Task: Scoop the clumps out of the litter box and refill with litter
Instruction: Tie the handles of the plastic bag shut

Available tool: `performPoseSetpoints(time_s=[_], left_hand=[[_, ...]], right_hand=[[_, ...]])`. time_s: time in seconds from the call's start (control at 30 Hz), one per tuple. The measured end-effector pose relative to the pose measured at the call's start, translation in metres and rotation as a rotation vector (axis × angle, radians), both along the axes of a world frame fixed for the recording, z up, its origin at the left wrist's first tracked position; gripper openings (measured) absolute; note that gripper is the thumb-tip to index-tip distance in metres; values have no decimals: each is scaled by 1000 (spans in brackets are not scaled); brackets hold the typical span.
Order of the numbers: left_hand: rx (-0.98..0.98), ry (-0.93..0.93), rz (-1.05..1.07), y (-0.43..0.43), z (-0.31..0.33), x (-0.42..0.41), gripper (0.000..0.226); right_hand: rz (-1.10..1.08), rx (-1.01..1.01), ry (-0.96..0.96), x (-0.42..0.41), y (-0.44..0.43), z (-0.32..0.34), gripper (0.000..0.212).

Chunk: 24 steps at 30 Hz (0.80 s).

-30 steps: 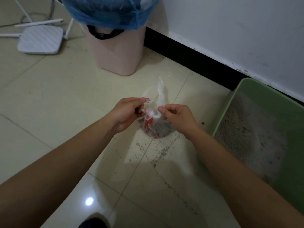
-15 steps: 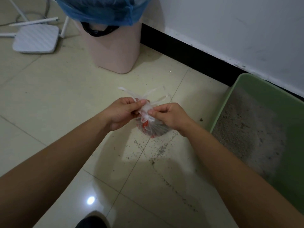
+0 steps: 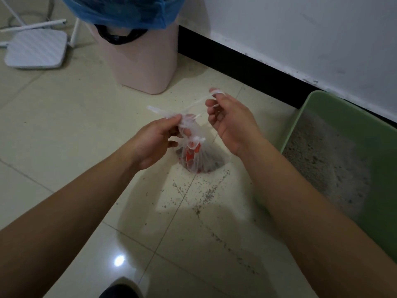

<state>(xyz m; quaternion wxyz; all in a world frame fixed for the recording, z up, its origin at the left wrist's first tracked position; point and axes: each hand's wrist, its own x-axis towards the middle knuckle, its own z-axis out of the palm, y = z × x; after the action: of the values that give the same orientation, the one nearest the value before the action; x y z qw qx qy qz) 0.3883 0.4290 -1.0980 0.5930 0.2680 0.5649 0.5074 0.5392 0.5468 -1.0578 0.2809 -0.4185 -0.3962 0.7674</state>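
Observation:
A small clear plastic bag [image 3: 198,157] holding dark clumps and something red rests on the floor between my hands. My left hand [image 3: 158,139] pinches the bag's twisted neck and one handle strip. My right hand [image 3: 231,120] is raised to the right of the neck, with the other handle strip looped around its fingertips and pulled taut. The green litter box [image 3: 352,134] stands at the right against the wall, with grey litter inside it.
A pink bin [image 3: 141,61] lined with a blue bag stands behind the clear bag. A white router [image 3: 35,49] lies on the floor at the far left. Litter grains [image 3: 204,194] are scattered on the tiles near the box. A dark shoe tip [image 3: 119,291] shows at the bottom.
My right hand has lifted up and to the right, drawing one handle strip out from the knot. My left hand has stayed at the bag's neck.

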Motion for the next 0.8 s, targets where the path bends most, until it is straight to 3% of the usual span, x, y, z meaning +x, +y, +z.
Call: performPoseSetpoints(time_s=[0.13,0.4,0.5,0.67,0.8], left_hand=[[91,-335,84,-3,-1,1,36],[89,-545,99,-4,2,5,20],[63,-420,182,-1,-1,8,14],[45,-242,289,0,0,15,34],[78,-183,335,-3,4,14,43]], right_hand=[[-98,-96,90,6,1,-3,22],[-146,-117,138,25,-2,4,30],[-111,-70,157,25,-6,6,28],[-122,-111,110,27,-16,0,28],[20,-182,-167,30,-18,-6,29]])
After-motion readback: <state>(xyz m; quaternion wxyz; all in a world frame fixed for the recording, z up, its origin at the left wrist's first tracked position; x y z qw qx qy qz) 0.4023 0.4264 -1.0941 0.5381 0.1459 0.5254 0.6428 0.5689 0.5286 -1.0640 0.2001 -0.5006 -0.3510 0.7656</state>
